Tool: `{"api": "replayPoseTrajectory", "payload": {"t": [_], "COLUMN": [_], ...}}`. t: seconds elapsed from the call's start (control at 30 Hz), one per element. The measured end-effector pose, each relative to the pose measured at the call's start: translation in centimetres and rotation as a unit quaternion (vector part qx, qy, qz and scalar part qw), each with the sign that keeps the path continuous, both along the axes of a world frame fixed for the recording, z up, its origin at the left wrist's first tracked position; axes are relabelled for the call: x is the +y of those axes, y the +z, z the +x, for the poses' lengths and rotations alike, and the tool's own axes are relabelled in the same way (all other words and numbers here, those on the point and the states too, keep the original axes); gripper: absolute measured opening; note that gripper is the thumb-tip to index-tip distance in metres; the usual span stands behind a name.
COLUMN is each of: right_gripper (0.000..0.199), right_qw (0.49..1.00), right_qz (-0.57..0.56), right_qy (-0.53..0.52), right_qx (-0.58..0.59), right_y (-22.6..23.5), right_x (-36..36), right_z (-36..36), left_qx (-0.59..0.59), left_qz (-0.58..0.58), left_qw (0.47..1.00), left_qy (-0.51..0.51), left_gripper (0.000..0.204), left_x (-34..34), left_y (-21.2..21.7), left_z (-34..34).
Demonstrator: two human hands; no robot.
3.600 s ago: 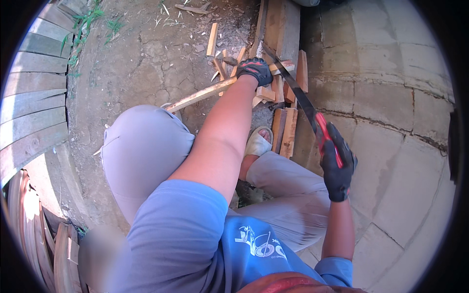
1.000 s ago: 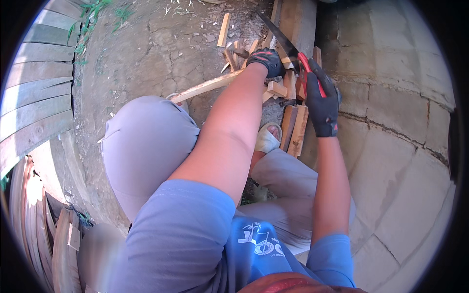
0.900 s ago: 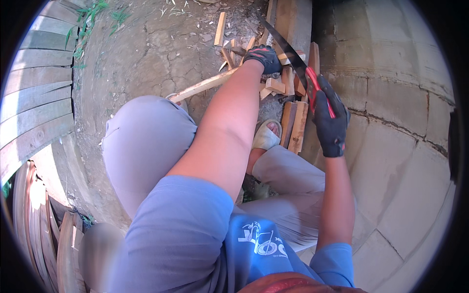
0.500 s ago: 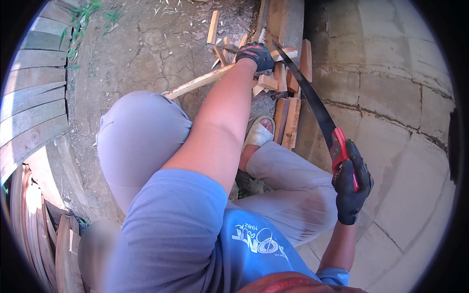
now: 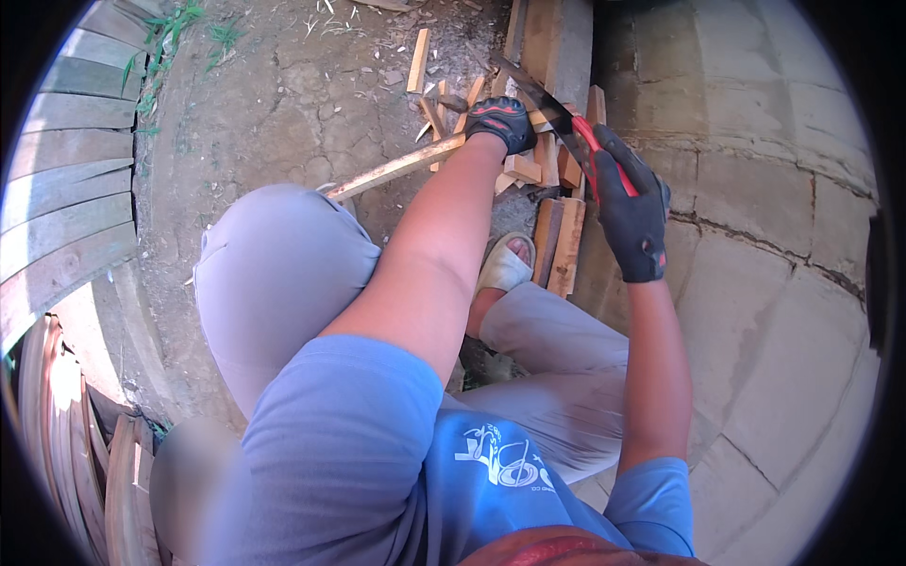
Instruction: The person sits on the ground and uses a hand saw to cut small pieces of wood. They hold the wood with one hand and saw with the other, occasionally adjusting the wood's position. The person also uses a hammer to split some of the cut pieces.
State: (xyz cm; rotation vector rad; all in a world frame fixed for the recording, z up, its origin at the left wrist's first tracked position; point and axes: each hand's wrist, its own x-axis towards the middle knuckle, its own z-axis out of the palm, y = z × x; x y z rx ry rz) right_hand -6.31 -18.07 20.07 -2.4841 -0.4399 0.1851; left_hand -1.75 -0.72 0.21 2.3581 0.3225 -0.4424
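- Since half a second ago the right hand (image 5: 630,215) has come forward from low on the right, and the saw blade (image 5: 528,87) now lies further ahead over the wood.
- Nearest are the person's blue shirt (image 5: 415,472) and the grey trousers (image 5: 283,274); one foot in a light sandal (image 5: 503,267) stands on the ground between the knees.
- That right hand, in a black glove, has its fingers closed tight around the red saw handle (image 5: 597,156).
- Just left of it, the left hand (image 5: 502,121), also gloved, is closed on a long wooden stick (image 5: 396,170), which runs from the wood pile toward the left knee.
- Under both hands lie short cut wood pieces (image 5: 559,241) on the dirt, beside a thick plank (image 5: 545,38).
- To the right is a stone block pavement (image 5: 755,236); far left are curved wooden boards (image 5: 66,208).
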Motion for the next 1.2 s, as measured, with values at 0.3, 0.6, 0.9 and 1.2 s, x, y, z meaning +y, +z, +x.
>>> {"api": "replayPoseTrajectory", "payload": {"t": [0.3,0.6,0.9,1.2], "right_gripper": [0.037,0.035,0.037,0.037], "right_qw": [1.000,0.999,0.999,0.999], "right_qz": [0.024,-0.007,0.028,-0.032], "right_qy": [-0.013,0.023,0.031,0.031], "right_qx": [-0.013,-0.033,-0.030,-0.016], "right_y": [-1.7,-1.5,-2.8,1.6], "right_x": [-0.3,0.9,-0.1,-3.1], "right_z": [1.6,1.0,-0.3,-3.4], "left_qx": [-0.185,-0.047,0.005,0.016], "left_qz": [0.120,0.074,0.025,0.028], "left_qw": [0.974,0.995,0.999,0.999], "left_qy": [0.052,0.050,0.035,-0.018], "left_gripper": [0.027,0.046,0.062,0.066], "left_x": [-2.3,-1.3,0.3,1.6], "left_y": [-2.1,0.2,0.3,-0.3], "left_z": [-1.7,-0.1,0.8,1.6]}}
